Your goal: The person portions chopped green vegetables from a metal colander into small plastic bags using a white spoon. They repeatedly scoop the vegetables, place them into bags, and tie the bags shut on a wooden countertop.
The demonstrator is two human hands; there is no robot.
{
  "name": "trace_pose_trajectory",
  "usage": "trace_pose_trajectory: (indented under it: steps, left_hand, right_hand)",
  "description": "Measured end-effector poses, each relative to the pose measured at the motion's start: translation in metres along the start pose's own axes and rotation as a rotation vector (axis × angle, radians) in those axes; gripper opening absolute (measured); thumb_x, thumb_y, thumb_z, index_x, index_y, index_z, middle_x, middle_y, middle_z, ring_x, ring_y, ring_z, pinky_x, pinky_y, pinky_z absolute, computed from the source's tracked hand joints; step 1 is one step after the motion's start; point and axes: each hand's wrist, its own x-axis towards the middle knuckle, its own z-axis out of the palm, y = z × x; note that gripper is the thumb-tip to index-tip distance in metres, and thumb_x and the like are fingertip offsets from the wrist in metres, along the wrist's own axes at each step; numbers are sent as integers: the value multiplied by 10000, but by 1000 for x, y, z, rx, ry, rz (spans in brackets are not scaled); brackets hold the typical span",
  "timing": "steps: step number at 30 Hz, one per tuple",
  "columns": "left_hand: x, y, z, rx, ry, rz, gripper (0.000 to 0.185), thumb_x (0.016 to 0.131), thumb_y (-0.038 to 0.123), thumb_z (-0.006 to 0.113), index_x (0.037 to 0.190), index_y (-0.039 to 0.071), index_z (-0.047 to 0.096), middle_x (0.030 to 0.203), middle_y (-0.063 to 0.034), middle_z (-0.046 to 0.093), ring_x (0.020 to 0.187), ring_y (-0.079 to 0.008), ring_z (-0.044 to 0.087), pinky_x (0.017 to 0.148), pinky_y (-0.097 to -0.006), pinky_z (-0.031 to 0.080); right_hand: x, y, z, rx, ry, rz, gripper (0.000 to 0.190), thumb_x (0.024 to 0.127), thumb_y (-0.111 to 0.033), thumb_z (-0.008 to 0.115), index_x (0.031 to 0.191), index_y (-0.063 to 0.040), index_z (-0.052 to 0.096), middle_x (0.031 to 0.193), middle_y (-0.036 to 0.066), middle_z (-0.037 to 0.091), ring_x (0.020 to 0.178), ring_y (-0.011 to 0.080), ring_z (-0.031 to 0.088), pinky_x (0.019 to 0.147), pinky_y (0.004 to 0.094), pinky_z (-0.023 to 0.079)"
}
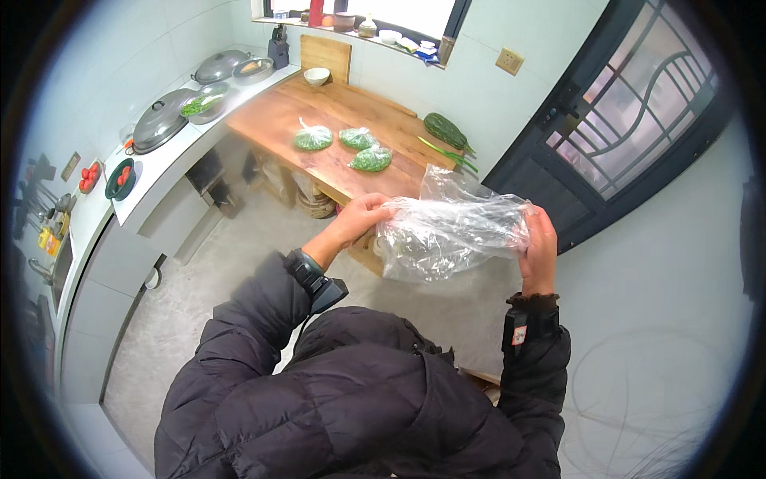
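Observation:
A large clear plastic bag is stretched between my two hands, above the near right end of the wooden table. My left hand pinches its left edge. At the opposite side my right hand grips the bag, some fingers showing blurred through the film. Beyond the bag, on the tabletop, lie three small clear bags of chopped green vegetable: one with a twisted top, a second bag to its right, and a third bag nearest me.
A dark green gourd and green stalks lie by the wall. A white bowl stands at the back near an upright wooden board. Lidded pans and tomatoes sit along the left counter. A dark door stands right.

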Motion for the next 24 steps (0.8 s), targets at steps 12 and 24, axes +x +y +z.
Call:
trace_pose_trajectory:
  steps: [12, 24]
  left_hand:
    - [-49, 128, 57, 957, 232, 1270, 262, 658, 96, 655, 913, 43, 621, 1100, -153, 551, 1001, -317, 548, 771, -375, 457]
    - [27, 7, 62, 643, -309, 340, 348, 900, 270, 512, 1181, 66, 485, 1022, -118, 580, 929, -238, 562, 829, -335, 441]
  right_hand:
    - [-12, -7, 80, -578, 62, -363, 139, 878, -138, 545, 837, -6, 551, 572, 26, 428, 570, 51, 368, 490, 232, 331]
    - [-77, 39, 94, -886, -305, -559, 201, 808, -78, 577, 999, -66, 516, 731, 183, 579, 676, 353, 593, 541, 406, 454]
